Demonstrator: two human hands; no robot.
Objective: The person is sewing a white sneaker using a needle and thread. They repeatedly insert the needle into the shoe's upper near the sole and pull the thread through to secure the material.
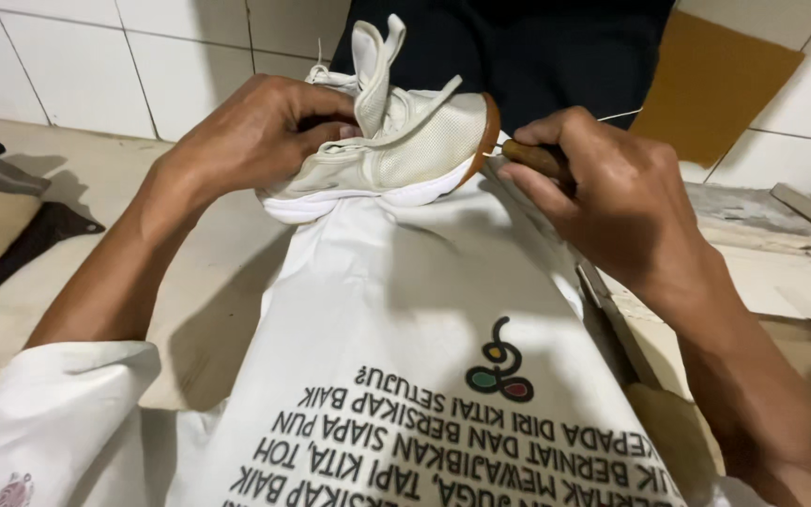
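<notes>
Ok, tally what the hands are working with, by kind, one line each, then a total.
Shoe, cream mesh with white sole, gripped by the left hand: 1
Wooden-handled tool, pinched in the right hand at the shoe's sole: 1
Thread, thin and pale, running from the right hand: 1
Total: 3

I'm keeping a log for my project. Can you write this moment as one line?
left hand: holds cream shoe | right hand: grips wooden-handled tool at sole edge | shoe on lap
</notes>
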